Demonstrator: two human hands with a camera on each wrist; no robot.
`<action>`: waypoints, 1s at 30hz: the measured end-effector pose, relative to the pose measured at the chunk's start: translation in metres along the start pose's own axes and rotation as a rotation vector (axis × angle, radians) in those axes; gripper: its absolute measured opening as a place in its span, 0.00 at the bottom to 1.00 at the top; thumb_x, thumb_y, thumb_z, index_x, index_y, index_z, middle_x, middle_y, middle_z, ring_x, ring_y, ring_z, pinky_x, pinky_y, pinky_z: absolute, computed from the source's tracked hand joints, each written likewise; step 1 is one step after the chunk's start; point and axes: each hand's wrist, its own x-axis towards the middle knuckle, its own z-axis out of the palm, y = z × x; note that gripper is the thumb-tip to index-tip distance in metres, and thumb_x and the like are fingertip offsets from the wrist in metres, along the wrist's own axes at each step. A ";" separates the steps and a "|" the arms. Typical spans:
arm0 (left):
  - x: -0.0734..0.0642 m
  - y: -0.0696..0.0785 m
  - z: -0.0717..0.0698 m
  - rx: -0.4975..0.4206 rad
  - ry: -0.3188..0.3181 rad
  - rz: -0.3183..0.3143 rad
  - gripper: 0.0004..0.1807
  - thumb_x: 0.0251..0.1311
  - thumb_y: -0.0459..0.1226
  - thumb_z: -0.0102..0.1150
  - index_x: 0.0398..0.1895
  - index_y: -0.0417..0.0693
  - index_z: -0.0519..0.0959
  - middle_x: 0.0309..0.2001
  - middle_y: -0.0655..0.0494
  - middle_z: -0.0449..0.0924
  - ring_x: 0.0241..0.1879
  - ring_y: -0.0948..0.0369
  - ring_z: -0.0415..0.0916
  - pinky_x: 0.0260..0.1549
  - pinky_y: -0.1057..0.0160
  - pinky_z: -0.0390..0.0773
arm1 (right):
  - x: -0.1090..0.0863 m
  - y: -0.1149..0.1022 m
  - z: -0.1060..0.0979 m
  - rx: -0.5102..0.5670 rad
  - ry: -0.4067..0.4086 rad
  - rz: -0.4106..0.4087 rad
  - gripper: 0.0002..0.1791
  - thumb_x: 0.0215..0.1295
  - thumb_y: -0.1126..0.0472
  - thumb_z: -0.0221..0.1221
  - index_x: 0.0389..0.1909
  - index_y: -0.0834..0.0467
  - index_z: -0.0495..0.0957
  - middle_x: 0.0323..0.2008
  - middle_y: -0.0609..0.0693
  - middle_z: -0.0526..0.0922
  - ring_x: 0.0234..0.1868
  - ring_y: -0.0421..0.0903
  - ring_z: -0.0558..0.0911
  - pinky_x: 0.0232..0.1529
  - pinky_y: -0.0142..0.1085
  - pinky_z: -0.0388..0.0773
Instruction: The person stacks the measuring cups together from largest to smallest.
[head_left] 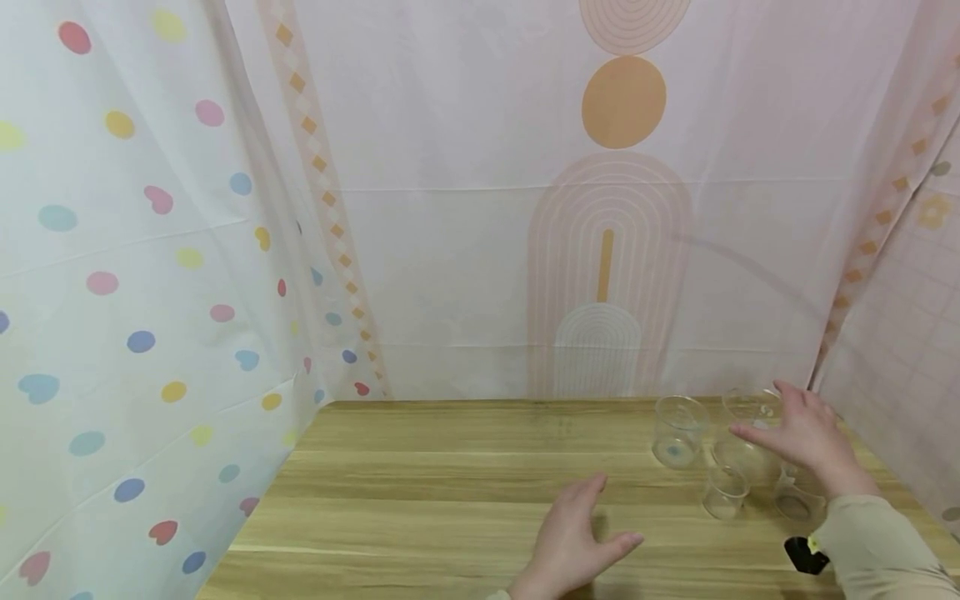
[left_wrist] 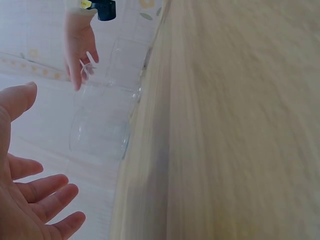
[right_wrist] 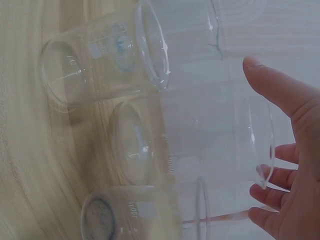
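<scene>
Several clear glass beakers stand at the right of the table. My right hand [head_left: 813,437] is at the rim of the tallest beaker [right_wrist: 215,145], thumb spread from the fingers; in the right wrist view its fingertips overlap that rim. A small beaker [head_left: 725,493] stands in front of it. Another, marked 100 ml [right_wrist: 145,215], stands below my right wrist, and a wider beaker [head_left: 678,437] is at the back left of the group. My left hand [head_left: 570,537] hovers over the table's front middle, fingers apart and holding nothing.
The wood-grain table [head_left: 420,492] backs onto a pale patterned curtain [head_left: 450,250]. A dotted curtain [head_left: 142,292] hangs on the left, another pale one [head_left: 907,358] on the right. A black device [head_left: 806,556] is at my right wrist.
</scene>
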 end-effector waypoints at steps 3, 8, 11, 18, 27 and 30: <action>0.002 0.003 0.001 -0.024 -0.005 -0.012 0.42 0.58 0.60 0.63 0.66 0.39 0.70 0.60 0.47 0.76 0.60 0.51 0.72 0.57 0.53 0.75 | 0.001 0.001 0.002 0.004 -0.012 0.018 0.63 0.54 0.36 0.68 0.67 0.82 0.48 0.59 0.87 0.54 0.59 0.83 0.52 0.56 0.73 0.54; 0.004 0.006 0.001 -0.037 -0.006 -0.021 0.42 0.58 0.59 0.64 0.66 0.40 0.71 0.60 0.48 0.76 0.60 0.52 0.72 0.57 0.54 0.74 | 0.004 0.003 0.003 -0.003 -0.029 0.036 0.64 0.54 0.36 0.68 0.67 0.83 0.48 0.58 0.87 0.54 0.59 0.83 0.52 0.56 0.73 0.55; 0.005 0.007 0.003 -0.044 0.000 -0.012 0.41 0.58 0.59 0.64 0.65 0.39 0.71 0.60 0.48 0.77 0.60 0.52 0.73 0.57 0.54 0.74 | 0.005 0.004 0.003 -0.010 -0.041 0.047 0.63 0.55 0.36 0.67 0.66 0.84 0.48 0.58 0.88 0.54 0.58 0.83 0.54 0.54 0.73 0.57; 0.007 0.009 0.008 -0.043 0.016 0.003 0.41 0.57 0.58 0.65 0.65 0.40 0.71 0.60 0.49 0.77 0.60 0.53 0.73 0.57 0.55 0.74 | 0.006 0.002 0.002 -0.001 -0.059 0.073 0.62 0.55 0.37 0.67 0.63 0.86 0.50 0.56 0.88 0.55 0.54 0.83 0.61 0.50 0.71 0.65; 0.011 0.009 0.014 -0.050 0.033 0.020 0.40 0.58 0.57 0.64 0.64 0.39 0.72 0.58 0.51 0.78 0.59 0.54 0.73 0.57 0.57 0.74 | 0.006 0.002 0.005 0.014 -0.031 0.066 0.61 0.53 0.38 0.69 0.61 0.87 0.53 0.54 0.88 0.58 0.53 0.81 0.63 0.50 0.70 0.66; 0.012 0.008 0.015 -0.050 0.037 0.021 0.40 0.58 0.58 0.64 0.64 0.39 0.72 0.57 0.51 0.79 0.59 0.54 0.74 0.57 0.57 0.74 | 0.006 0.002 0.006 0.016 -0.012 0.060 0.60 0.53 0.40 0.69 0.61 0.87 0.54 0.54 0.88 0.59 0.53 0.81 0.63 0.51 0.70 0.65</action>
